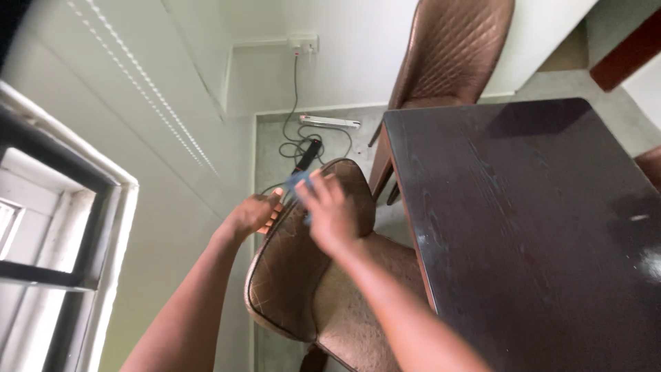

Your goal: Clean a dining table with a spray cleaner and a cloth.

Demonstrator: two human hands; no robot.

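A brown quilted chair [296, 275] stands below me beside a dark wooden table [537, 220]. My left hand [253, 215] rests on the left edge of the chair's backrest, fingers curled around it. My right hand [329, 212] is blurred and presses a small blue cloth [296, 181] against the top of the backrest. Only a corner of the cloth shows past my fingers.
A second brown chair [451, 52] stands at the table's far end. A black cable [297, 145] runs from a wall socket [303, 45] down to a white power strip [330, 122] on the floor. A dark-framed window [62, 234] is at the left.
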